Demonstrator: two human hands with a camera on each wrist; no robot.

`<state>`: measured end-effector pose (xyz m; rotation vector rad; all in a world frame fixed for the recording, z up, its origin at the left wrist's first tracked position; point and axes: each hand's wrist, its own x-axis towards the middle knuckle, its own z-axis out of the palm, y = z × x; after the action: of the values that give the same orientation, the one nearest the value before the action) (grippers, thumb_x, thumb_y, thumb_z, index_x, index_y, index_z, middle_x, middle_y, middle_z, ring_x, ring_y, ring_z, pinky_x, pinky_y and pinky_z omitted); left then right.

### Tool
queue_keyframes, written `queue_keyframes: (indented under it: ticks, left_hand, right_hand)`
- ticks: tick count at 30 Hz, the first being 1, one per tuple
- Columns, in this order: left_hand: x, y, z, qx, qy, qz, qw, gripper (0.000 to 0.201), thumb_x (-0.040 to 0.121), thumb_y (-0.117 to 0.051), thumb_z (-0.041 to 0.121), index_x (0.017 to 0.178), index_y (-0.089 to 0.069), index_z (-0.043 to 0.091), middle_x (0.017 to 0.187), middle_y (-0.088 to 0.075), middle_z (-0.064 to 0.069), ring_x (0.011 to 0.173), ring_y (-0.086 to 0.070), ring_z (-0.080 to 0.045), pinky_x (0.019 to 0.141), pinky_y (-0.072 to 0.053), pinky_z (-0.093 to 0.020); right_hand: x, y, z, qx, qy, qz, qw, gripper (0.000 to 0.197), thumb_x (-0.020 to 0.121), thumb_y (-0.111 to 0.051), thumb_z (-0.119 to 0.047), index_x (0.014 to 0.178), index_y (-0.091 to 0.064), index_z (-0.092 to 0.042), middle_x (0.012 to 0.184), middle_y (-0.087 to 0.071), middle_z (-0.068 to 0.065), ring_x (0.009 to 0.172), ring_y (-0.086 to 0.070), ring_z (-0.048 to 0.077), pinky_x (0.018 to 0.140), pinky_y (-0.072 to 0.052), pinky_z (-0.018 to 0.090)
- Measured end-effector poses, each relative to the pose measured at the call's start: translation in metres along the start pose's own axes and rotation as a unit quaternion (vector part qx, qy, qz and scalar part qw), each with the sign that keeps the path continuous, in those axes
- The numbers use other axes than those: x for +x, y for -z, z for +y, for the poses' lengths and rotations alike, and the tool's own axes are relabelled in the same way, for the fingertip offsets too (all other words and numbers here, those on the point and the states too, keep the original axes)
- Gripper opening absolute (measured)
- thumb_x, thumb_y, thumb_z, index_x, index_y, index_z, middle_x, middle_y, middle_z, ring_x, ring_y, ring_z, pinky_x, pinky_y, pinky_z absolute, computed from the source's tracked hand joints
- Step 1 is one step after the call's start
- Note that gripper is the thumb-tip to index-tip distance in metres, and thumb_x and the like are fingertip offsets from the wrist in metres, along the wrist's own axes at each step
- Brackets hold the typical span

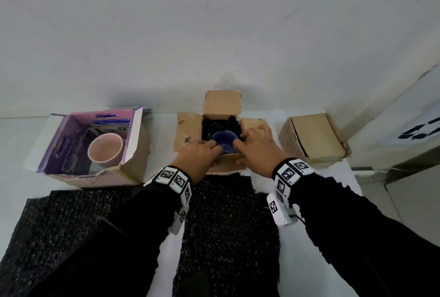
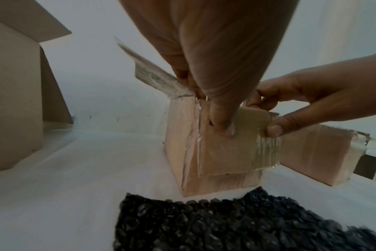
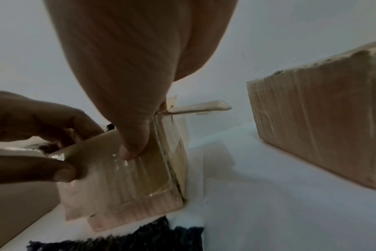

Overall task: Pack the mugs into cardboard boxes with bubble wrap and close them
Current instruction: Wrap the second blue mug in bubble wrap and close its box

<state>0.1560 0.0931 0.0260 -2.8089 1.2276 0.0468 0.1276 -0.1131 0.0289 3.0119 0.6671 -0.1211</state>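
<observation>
Three boxes are being counted on the tabletop (image 1: 14, 139), and two mugs. The open middle box (image 1: 190, 130) is being held at its near flap (image 2: 232, 149). It contains black bubble wrap (image 1: 219, 125) and a blue mug (image 1: 225, 144). The left hand (image 1: 197, 156) and right hand (image 1: 257, 149) are pinching that flap, thumbs outside. Left of it, a purple box (image 1: 71, 144) is holding a pink mug (image 1: 104, 151). Right of it, a closed box (image 1: 314, 139) is standing. Two black bubble wrap sheets (image 1: 228, 225) are lying in front.
</observation>
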Motion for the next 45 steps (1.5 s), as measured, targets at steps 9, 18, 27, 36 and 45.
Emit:
queue_keyframes:
  ticks: [9, 18, 27, 36, 45]
  left_hand:
    - [-0.031, -0.009, 0.013, -0.056, 0.05, 0.132, 0.988, 0.027, 0.079, -0.059, 0.032, 0.104, -0.064, 0.021, 0.099, -0.068, 0.001, 0.086, -0.064, -0.024, 0.081, -0.045, -0.037]
    - [-0.088, -0.028, 0.048, -0.064, 0.001, 0.144, 0.987, 0.025, 0.082, -0.048, 0.035, 0.088, -0.069, 0.023, 0.1, -0.061, 0.002, 0.088, -0.055, -0.024, 0.071, -0.045, -0.037]
    - [-0.132, -0.032, 0.063, -0.313, 0.183, 0.022, 0.931, 0.08, 0.068, -0.052, 0.082, 0.126, -0.04, 0.027, 0.114, -0.058, 0.006, 0.1, -0.058, -0.015, 0.088, -0.049, -0.035]
    - [-0.123, -0.022, 0.067, -0.453, 0.222, -0.01, 0.863, 0.019, 0.092, -0.061, 0.027, 0.103, -0.063, 0.011, 0.102, -0.068, -0.011, 0.099, -0.062, -0.028, 0.076, -0.043, -0.029]
    - [-0.11, 0.013, 0.045, -0.42, 0.154, 0.007, 0.894, 0.028, 0.098, -0.046, 0.01, 0.123, -0.056, 0.006, 0.117, -0.064, -0.016, 0.109, -0.057, -0.03, 0.079, -0.037, -0.026]
  right_hand:
    - [-0.056, -0.013, -0.027, 0.146, 0.019, 0.156, 0.977, 0.015, 0.08, -0.061, -0.026, 0.08, -0.048, -0.019, 0.084, -0.056, 0.0, 0.08, -0.051, 0.023, 0.07, -0.039, 0.035]
    - [-0.096, -0.063, -0.082, 0.091, -0.083, -0.081, 0.989, 0.043, 0.078, -0.068, -0.051, 0.113, -0.057, -0.028, 0.125, -0.049, -0.002, 0.116, -0.044, 0.023, 0.093, -0.035, 0.039]
    - [-0.108, -0.045, -0.088, 0.402, -0.116, 0.083, 0.905, 0.017, 0.075, -0.065, -0.027, 0.078, -0.049, -0.024, 0.095, -0.059, -0.005, 0.088, -0.058, 0.016, 0.078, -0.047, 0.037]
    - [-0.099, 0.0, -0.083, 0.462, -0.117, 0.179, 0.861, 0.076, 0.073, -0.042, 0.013, 0.133, -0.043, -0.034, 0.124, -0.052, -0.009, 0.112, -0.05, 0.006, 0.099, -0.039, 0.019]
    - [-0.098, 0.012, -0.057, 0.357, -0.132, 0.06, 0.923, 0.029, 0.066, -0.056, -0.032, 0.089, -0.055, -0.014, 0.088, -0.045, 0.0, 0.082, -0.053, 0.028, 0.073, -0.045, 0.038]
